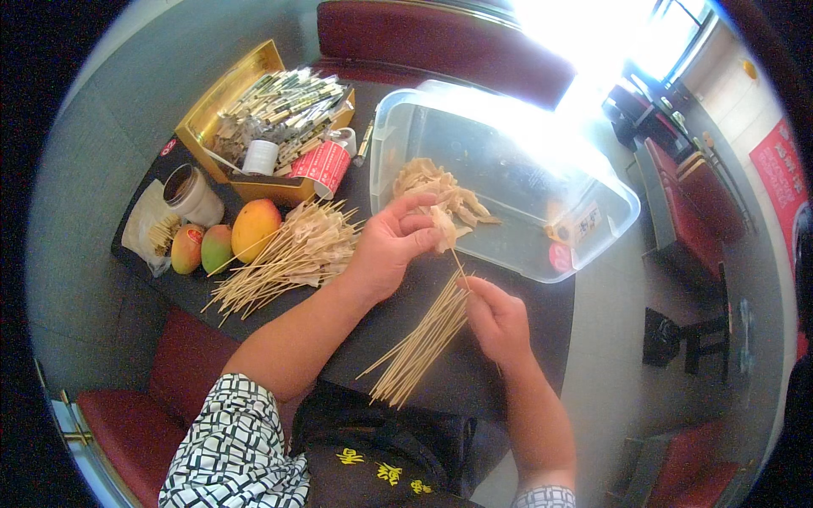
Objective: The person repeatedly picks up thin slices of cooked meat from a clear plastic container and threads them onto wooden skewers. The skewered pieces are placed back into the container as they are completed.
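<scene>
My left hand [397, 244] pinches a thin, pale beige food sheet [446, 227] at the near edge of a clear plastic bin. My right hand [498, 314] grips a bamboo skewer [457, 257], whose upper end meets that sheet. More beige sheets [432, 181] lie heaped in the bin [508, 251]. Loose bare skewers [419, 349] lie on the dark table between my forearms. Left of my left hand is a pile of skewers threaded with similar sheets [324, 244].
Mangoes [256, 230], a cup [194, 195] and a plastic bag with short sticks [149, 228] sit at the left. Behind them stands a gold box [273, 189] of wrapped chopsticks, with paper rolls [260, 157]. A red bench [438, 47] is beyond the table [540, 311].
</scene>
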`<state>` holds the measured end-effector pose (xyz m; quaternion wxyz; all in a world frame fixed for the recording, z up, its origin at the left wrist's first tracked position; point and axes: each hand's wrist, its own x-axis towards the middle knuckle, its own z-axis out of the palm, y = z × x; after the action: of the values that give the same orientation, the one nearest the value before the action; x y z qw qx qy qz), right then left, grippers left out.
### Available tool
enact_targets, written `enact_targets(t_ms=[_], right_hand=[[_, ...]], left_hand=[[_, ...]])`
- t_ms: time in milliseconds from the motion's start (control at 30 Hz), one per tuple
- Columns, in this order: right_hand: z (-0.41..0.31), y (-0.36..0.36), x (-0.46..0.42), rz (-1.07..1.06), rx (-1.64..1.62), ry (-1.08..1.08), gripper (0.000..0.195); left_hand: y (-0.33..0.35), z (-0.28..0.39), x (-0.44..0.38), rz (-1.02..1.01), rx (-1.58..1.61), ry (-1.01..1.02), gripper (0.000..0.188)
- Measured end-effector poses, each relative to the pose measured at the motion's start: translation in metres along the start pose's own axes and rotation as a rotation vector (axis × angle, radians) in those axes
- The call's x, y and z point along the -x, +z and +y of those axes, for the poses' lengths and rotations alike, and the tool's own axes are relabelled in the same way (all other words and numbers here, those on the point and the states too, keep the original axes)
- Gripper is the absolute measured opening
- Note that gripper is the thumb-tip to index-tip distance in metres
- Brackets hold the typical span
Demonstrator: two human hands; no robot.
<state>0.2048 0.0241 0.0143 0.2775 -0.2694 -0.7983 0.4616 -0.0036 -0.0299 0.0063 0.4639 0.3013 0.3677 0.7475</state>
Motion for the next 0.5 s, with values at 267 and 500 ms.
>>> enact_targets(t_ms=[267, 500], right_hand=[[0.0010, 0.0012, 0.0002, 0.007, -0.001, 0.016, 0.023], [-0.0015, 0.0008, 0.0001, -0.004, 0.029, 0.037, 0.023]], left_hand=[[0.0011, 0.0012, 0.0014, 0.034, -0.171, 0.057, 0.021], [0.0004, -0.0002, 0.0038, 0.029, -0.358, 0.119, 0.014]])
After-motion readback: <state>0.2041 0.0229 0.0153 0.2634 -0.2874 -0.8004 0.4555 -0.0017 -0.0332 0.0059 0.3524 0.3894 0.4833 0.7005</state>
